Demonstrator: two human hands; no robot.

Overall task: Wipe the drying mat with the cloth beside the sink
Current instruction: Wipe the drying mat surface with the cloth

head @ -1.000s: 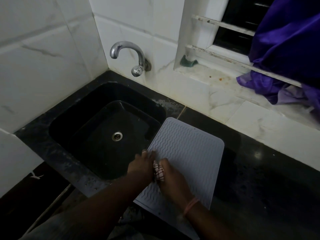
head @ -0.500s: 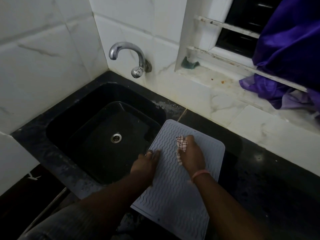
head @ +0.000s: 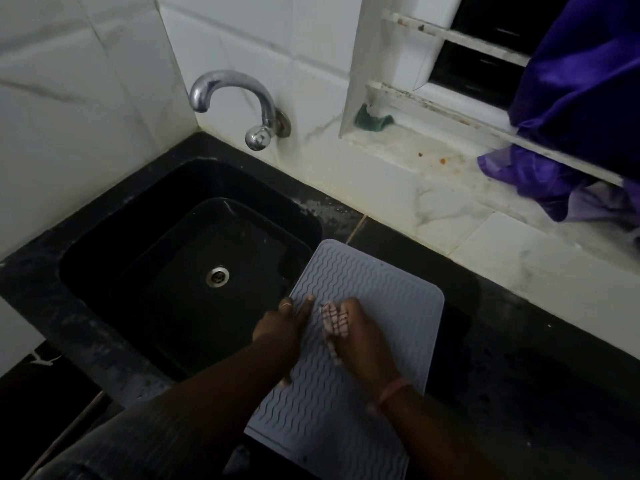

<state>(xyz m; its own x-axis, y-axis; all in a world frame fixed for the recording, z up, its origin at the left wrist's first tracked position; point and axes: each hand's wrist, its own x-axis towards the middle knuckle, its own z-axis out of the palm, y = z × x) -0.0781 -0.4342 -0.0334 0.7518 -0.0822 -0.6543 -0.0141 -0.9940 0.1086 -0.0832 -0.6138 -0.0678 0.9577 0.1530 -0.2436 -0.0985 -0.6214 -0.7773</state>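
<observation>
1. Sink (head: 104, 244): its black basin lies left of the mat, and the mat's left edge overhangs the basin wall. A hard sideways stroke could probably slide the mat in.
2. Left hand (head: 280, 327): fingers flat and spread, gripping nothing, pressing the mat's left edge. It should stay planted as an anchor while the cloth moves.
3. Mat (head: 381, 289): grey with wavy ribs, lying on the dark counter right of the sink. Strokes along the ribs should clear the grooves best.
4. Cloth (head: 334, 322): checked and bunched, on the mat's middle-left.
5. Right hand (head: 363, 337): fingers clenched around the cloth, pressing it down.
6. Room: the mat's far half and right side lie bare, with open counter beyond its right edge; the near corner hangs past the counter front.
</observation>
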